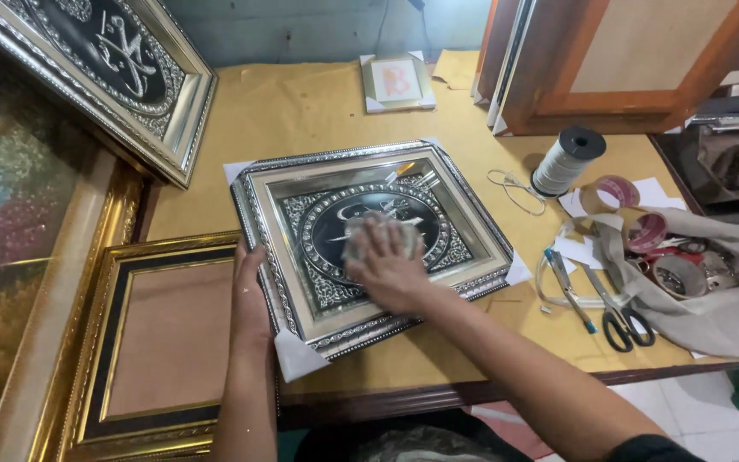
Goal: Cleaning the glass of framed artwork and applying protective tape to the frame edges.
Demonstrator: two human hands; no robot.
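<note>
Nearest you, at the table's front edge, your left hand (251, 295) grips the left rail of the silver ornate picture frame (369, 239), fingers wrapped over the moulding. Frame lies flat on the tan-covered table (301, 111), slightly rotated, white paper corner guards showing. Your right hand (391, 265) presses a crumpled cloth (368, 238) flat on the glass over the dark round centre; palm down, fingers spread over the cloth. Right of frame: scissors (617, 318), tape rolls (613, 192), grey fabric (712, 299). Further back: white cord spool (568, 160). Far edge: small framed picture (397, 81).
</note>
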